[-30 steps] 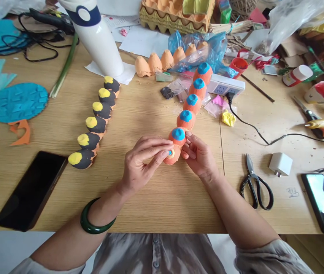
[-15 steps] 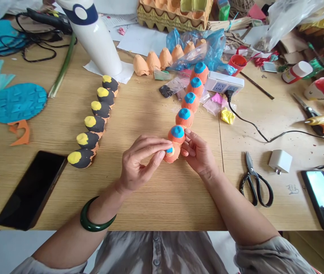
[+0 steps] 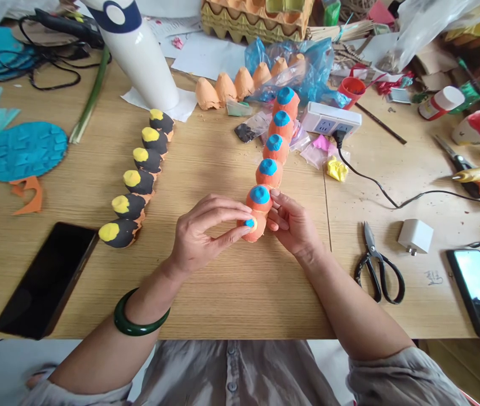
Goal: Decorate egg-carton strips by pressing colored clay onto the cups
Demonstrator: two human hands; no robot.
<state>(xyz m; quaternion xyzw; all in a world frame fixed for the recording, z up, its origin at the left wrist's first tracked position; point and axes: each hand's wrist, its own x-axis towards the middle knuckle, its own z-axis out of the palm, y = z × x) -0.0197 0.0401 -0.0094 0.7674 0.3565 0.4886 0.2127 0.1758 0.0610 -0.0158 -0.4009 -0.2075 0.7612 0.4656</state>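
An egg-carton strip (image 3: 274, 172) of joined orange cups runs away from me, most cups capped with flattened blue clay. On its nearest cup sits a smaller dab of blue clay (image 3: 249, 223) with a pale patch around it. My left hand (image 3: 208, 231), with a green bangle on the wrist, pinches this dab between thumb and fingertips. My right hand (image 3: 293, 223) grips the strip's right side near the second cup, thumb on top and fingers curled partly beneath. To the left lies a second egg-carton strip (image 3: 138, 181), black with yellow tips.
Scissors (image 3: 374, 265), a white charger (image 3: 415, 235) and a lit phone (image 3: 479, 293) lie at right. A dark phone (image 3: 48, 279) is at left. Behind stand a white tumbler (image 3: 142, 62), a plain carton strip (image 3: 225, 87) and a power strip (image 3: 332, 119) with its cord.
The far end of the orange strip has swung to the left. My left hand has shifted slightly left, and more of the small blue dab shows between its fingers.
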